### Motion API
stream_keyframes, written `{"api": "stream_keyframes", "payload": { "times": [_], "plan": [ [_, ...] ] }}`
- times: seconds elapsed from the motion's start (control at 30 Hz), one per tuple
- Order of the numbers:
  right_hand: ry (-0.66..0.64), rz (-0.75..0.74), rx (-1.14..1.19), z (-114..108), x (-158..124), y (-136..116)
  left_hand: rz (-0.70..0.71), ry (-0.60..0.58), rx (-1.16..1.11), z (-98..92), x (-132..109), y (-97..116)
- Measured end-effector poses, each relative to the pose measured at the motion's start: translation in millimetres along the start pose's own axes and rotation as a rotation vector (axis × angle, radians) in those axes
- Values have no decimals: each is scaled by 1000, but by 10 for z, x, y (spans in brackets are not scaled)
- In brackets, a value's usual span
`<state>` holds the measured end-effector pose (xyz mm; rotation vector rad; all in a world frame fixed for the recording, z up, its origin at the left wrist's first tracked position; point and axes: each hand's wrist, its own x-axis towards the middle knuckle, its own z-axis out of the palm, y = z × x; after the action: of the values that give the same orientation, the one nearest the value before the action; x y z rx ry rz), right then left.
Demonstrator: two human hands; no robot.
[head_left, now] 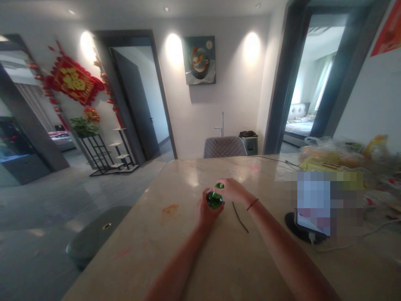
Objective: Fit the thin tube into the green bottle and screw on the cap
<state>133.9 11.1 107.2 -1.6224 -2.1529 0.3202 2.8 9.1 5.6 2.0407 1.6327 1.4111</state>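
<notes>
A shiny dark-green bottle (pixel 214 201), see-through like glass, is near the middle of the table. My left hand (pixel 206 213) wraps round its wider lower part. At its narrow upper part, my right hand (pixel 231 190) is closed with the fingers bent over a bright green piece; whether that piece is the neck or a separate part cannot be told. Both hands are close together, and fingers hide much of the bottle. Just right of my hands, a thin dark stick or cord (pixel 240 218) lies on the table.
The pale stone table (pixel 150 246) bears a phone (pixel 313 209) on a round black stand at right, with a white cable. Plastic bags (pixel 332 152) and other items pile up behind it. A grey chair (pixel 224 147) faces me; a green stool (pixel 100 230) stands at left.
</notes>
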Motion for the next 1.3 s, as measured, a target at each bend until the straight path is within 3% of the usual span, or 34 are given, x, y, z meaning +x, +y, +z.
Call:
{"api": "stream_keyframes", "payload": {
  "times": [0.27, 0.33, 0.47, 0.67, 0.8, 0.97, 1.1, 1.17, 1.3],
  "plan": [
    [-106, -253, 323, 22, -6, 180, -1, 12, -66, -29, 27, 9],
    [-98, -214, 369, 52, -12, 194, 16, 9, -86, -33, 35, 10],
    [41, -57, 270, 66, -25, 168, 49, -19, -91, -29, 26, 19],
    [-18, -242, 336, 35, -46, 209, 28, -29, -62, -35, 5, 31],
    [61, -104, 279, 29, -33, 213, 35, -33, -63, -48, 4, 42],
    [20, -190, 348, 0, -37, 233, 23, -27, -56, -43, 3, 33],
    [7, -104, 294, 4, -39, 260, 39, -31, -61, -32, 1, 28],
    [-8, -128, 282, -6, -36, 250, 35, -34, -59, -28, -1, 28],
    [125, -163, 407, -60, 8, 264, 25, -25, -75, -27, -6, 28]
  ]
}}
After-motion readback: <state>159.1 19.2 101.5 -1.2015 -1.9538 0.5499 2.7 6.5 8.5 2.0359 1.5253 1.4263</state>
